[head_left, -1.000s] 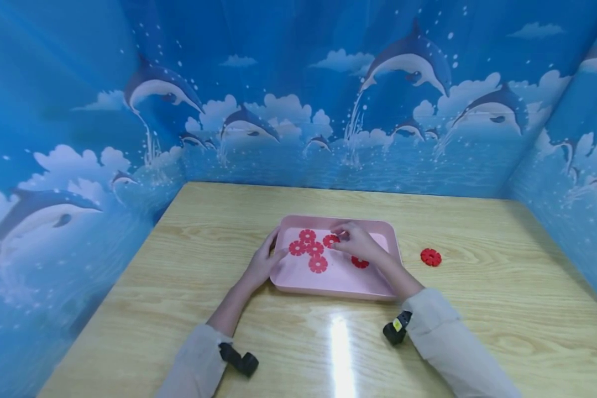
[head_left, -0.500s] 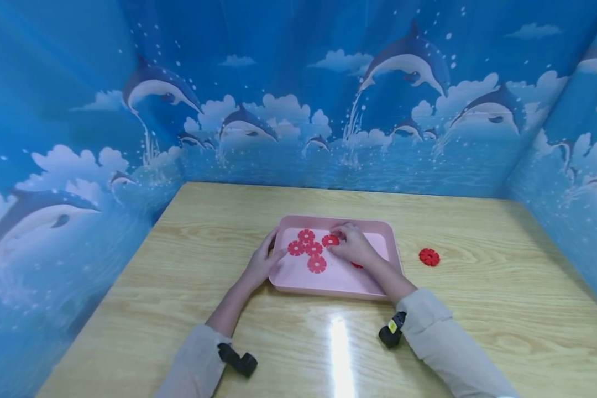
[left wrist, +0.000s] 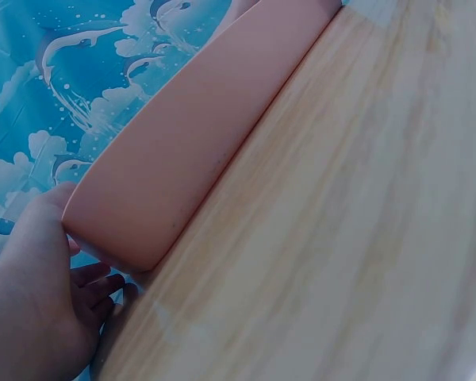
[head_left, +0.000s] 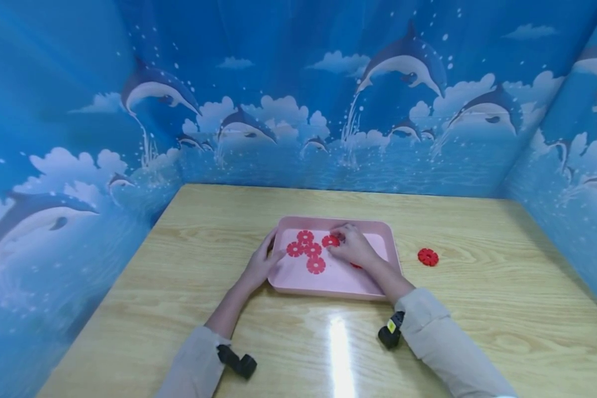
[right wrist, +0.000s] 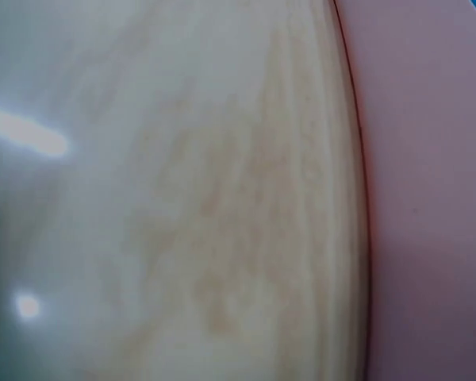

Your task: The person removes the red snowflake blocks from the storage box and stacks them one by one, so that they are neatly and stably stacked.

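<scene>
A shallow pink tray (head_left: 323, 287) lies on the wooden table, its front wall (left wrist: 174, 143) large in the left wrist view. At its left end my left hand (head_left: 258, 265) holds the side, thumb over the rim and fingers along the outside. My right hand (head_left: 354, 247) reaches into the tray and pinches a red notched plastic disc (head_left: 329, 241) at its right edge. Left of that disc several similar discs (head_left: 313, 250) lie grouped on the tray floor. Beneath my right wrist another red disc (head_left: 356, 266) is mostly hidden.
One more red notched disc (head_left: 428, 257) lies on the table (head_left: 482, 276) to the right of the tray. A blue dolphin-print curtain (head_left: 298, 127) stands behind the table and along both sides. Light glares off the tabletop in front of the tray.
My right hand has shifted slightly left and down over the tray, covering more of the disc below the wrist. The left hand keeps its hold on the tray.
</scene>
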Tool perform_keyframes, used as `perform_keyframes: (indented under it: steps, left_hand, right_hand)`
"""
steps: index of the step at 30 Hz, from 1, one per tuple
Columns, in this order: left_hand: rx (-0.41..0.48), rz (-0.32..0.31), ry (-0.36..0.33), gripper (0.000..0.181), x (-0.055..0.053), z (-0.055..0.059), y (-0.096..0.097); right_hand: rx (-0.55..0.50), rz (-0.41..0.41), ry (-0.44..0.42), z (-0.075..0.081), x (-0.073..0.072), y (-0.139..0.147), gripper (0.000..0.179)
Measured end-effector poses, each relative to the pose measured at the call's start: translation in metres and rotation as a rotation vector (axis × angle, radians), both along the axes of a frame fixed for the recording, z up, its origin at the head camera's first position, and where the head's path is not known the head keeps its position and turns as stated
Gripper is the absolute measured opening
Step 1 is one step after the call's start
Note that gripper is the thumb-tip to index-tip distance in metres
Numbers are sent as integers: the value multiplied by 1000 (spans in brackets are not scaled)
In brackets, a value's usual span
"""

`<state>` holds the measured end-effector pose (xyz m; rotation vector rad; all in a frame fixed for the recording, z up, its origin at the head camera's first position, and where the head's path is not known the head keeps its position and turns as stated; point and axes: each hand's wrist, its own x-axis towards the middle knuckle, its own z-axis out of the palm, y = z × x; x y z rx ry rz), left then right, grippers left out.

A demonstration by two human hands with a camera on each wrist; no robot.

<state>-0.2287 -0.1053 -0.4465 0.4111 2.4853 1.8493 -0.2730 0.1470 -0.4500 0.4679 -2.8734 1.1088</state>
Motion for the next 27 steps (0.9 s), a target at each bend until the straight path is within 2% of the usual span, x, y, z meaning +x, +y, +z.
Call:
perform_keyframes:
  steps: [1, 3, 8, 11, 23, 27]
  left_hand:
    - [3, -3, 3, 60, 2, 2, 0]
    - [-14, -9, 24, 60, 1, 0, -1]
    - [-35, 11, 18, 61, -9, -19, -3]
    - [-27, 20, 0, 62, -10, -21, -2]
    - [-29, 21, -9, 61, -10, -21, -2]
    - [-20, 9, -20, 61, -7, -13, -2]
  right_hand:
    - [-8, -8, -14, 0, 0, 0, 42]
    - [-26, -19, -41, 1, 0, 1, 42]
    - [-75, -7, -48, 6, 0, 4, 42]
    - [-87, 2, -34, 12, 3, 5, 43]
    - [-57, 6, -48, 30, 24, 23, 47]
    - [-87, 15, -65, 35, 30, 31, 48]
